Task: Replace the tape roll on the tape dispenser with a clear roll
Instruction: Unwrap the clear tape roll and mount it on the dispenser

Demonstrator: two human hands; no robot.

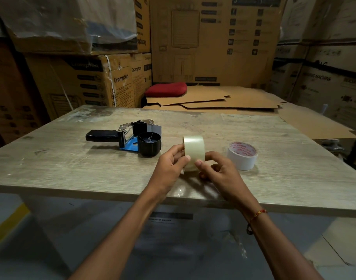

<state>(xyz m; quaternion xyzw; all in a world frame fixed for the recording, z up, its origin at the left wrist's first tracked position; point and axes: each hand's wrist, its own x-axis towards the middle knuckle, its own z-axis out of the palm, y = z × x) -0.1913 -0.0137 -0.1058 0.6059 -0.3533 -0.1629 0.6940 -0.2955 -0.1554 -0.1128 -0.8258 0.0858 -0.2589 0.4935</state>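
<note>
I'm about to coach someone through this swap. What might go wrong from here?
The clear roll is gripped only at its edges by both hands, so it may slip. The dispenser lies on its side, unheld, and may slide during loading. The white roll nearby could be knocked.

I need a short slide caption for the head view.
Both hands hold the clear roll upright between dispenser and white roll.

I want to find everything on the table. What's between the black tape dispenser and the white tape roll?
In the head view, the clear roll stands on edge between the tape dispenser and the white roll, gripped by both hands: left, right.
</note>
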